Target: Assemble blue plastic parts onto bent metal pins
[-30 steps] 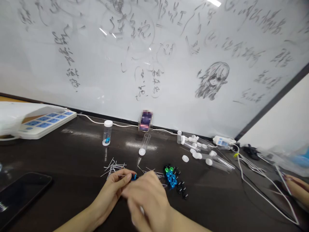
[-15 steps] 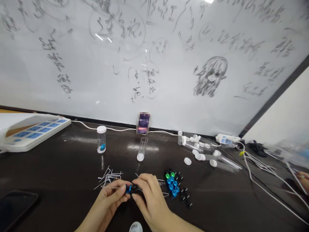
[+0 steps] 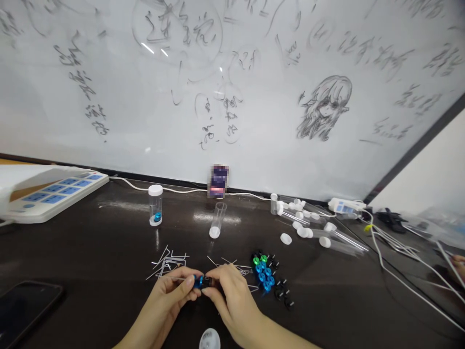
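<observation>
My left hand (image 3: pixel 173 295) pinches a small shiny blue metal piece (image 3: pixel 198 282) between thumb and fingers. A thin metal rod runs out from the left side of this grip. My right hand (image 3: pixel 232 295) holds a small black part (image 3: pixel 207 282) by its fingertips, end to end with the blue piece. Fingers partly cover both parts. Bent L-shaped metal rods (image 3: pixel 169 261) lie just beyond my left hand, and more rods (image 3: pixel 236 266) lie behind my right. To the right sit several blue pieces (image 3: pixel 262 277), green pieces (image 3: pixel 263 259) and black parts with metal pins (image 3: pixel 283 293).
Behind my hands stand a capped clear tube (image 3: pixel 155 206) with a blue piece inside and an uncapped tube (image 3: pixel 218 218). Loose tubes and white caps (image 3: pixel 286 238) lie at right near cables (image 3: pixel 395 247). A power strip (image 3: pixel 61 196) and dark phone (image 3: pixel 29 310) are at left.
The black part in my right hand has come up against the blue piece in my left. My hands have drawn closer together. The whole view has shifted slightly.
</observation>
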